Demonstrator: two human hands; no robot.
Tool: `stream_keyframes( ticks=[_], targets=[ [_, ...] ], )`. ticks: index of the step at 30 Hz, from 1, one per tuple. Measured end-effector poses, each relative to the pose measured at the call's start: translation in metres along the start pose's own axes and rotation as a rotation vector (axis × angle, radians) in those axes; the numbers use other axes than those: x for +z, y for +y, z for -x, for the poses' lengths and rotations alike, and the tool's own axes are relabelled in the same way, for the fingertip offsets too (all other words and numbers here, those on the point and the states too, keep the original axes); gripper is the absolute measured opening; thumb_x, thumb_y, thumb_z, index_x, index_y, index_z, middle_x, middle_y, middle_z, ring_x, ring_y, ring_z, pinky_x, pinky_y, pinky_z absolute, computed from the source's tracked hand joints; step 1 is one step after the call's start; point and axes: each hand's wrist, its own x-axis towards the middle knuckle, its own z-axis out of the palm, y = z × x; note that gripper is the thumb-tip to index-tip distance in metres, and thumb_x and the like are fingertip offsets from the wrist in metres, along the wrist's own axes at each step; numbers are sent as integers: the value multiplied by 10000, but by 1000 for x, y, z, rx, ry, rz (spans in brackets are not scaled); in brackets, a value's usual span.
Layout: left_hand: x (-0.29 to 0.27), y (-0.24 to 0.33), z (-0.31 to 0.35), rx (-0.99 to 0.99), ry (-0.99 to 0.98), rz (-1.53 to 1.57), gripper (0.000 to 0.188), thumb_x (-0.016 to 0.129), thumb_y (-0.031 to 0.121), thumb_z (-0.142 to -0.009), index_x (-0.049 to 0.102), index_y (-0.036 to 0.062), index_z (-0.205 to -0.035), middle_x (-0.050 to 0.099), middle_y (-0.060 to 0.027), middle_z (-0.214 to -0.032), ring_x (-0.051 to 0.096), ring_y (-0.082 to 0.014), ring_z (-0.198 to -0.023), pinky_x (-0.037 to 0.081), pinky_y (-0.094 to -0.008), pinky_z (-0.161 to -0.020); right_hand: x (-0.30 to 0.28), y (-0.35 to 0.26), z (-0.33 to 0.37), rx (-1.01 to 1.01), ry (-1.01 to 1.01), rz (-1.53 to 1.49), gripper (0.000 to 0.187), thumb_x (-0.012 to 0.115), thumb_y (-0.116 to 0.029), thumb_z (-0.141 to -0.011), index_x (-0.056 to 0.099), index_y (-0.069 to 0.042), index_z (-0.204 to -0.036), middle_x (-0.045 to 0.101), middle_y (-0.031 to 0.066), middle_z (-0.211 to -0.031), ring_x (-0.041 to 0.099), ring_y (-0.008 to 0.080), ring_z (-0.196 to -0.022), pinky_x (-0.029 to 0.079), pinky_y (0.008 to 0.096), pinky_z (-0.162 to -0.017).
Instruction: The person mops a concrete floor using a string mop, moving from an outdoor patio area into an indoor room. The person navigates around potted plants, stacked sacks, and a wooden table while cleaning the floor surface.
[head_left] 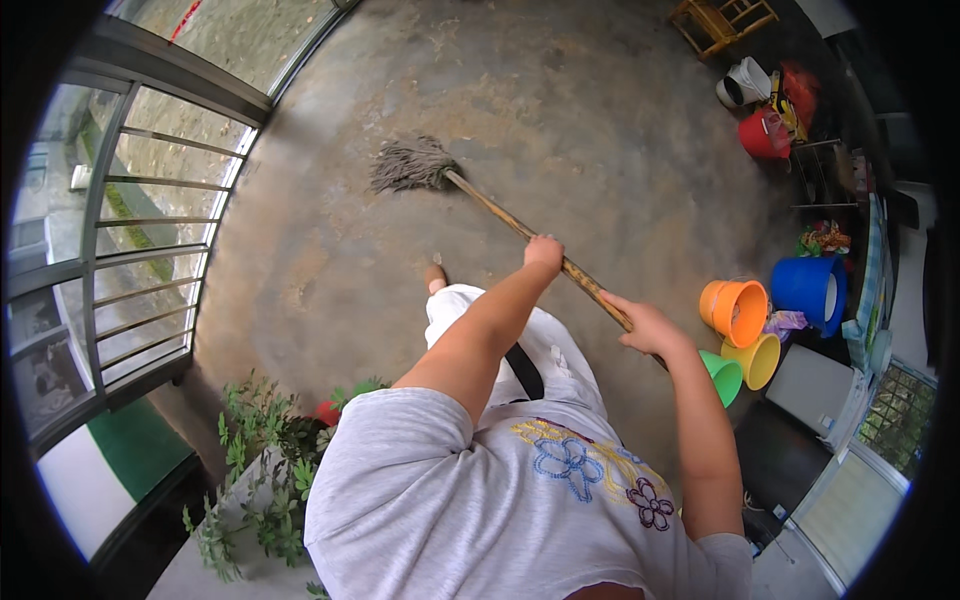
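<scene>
At the far left a metal-framed window (pixel 100 225) with horizontal bars is edging the floor (pixel 600 90), and a leafy green plant (pixel 245 440) is standing below it. Further right, a mop (pixel 500 213) is slanting ahead of the person, its grey string head (pixel 412 165) resting on the floor and its wooden handle running back toward the body. A brown shoe (pixel 436 275) is showing just behind the mop head. The left hand (pixel 544 251) is wrapping tightly around the handle partway up (its fingertips are hiding underneath). To its right, the right hand (pixel 652 328) is gripping the handle near its upper end, closing around the wood. Farther right, green (pixel 716 378), orange (pixel 712 303) and yellow buckets (pixel 738 358) are clustering beside a larger blue bucket (pixel 798 290), while a red bucket (pixel 760 140) is sitting well beyond them
</scene>
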Motion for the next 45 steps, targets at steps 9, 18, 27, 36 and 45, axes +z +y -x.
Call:
stream_keyframes(
  ticks=[9, 18, 27, 36, 45],
  targets=[
    [16, 47, 37, 102, -37, 21, 137, 620, 192, -733, 671, 138, -849, 623, -53, -936, 572, -249, -954, 479, -357, -793, 10, 37, 45, 44, -109, -197, 839, 512, 60, -645, 346, -318, -1376, 496, 42, -642, 484, 122, -468, 416, 276, -437],
    [55, -82, 155, -147, -76, 52, 143, 633, 258, -719, 681, 185, -833, 643, -72, -931, 608, -271, -918, 508, -378, -752, 95, -46, 15, -34, -361, -95, 849, 522, 58, -640, 340, -317, -1380, 503, 36, -619, 488, 113, -450, 431, 265, -425],
    [62, -220, 343, -419, -261, 30, 254, 685, 299, -685, 677, 181, -910, 630, -75, -1007, 603, -267, -957, 506, -379, -792, 240, -166, -31, -187, -479, 276, 832, 563, 58, -648, 365, -320, -1363, 595, 114, -733, 550, 180, -491, 457, 301, -444],
    [94, -214, 422, -406, -234, 100, 373, 734, 367, -643, 658, 167, -949, 609, -96, -970, 560, -292, -958, 479, -378, -835, 305, -159, -10, -294, -372, 412, 716, 615, 38, -622, 504, -284, -1252, 627, 99, -872, 602, 198, -587, 493, 327, -496],
    [130, -94, 343, -88, -182, 39, 220, 633, 190, -702, 658, 138, -914, 605, -128, -965, 550, -311, -949, 457, -387, -831, 282, -14, 73, -214, -77, 289, 701, 630, 36, -593, 536, -250, -1227, 623, 73, -1059, 586, 275, -954, 486, 378, -764]
  ],
)
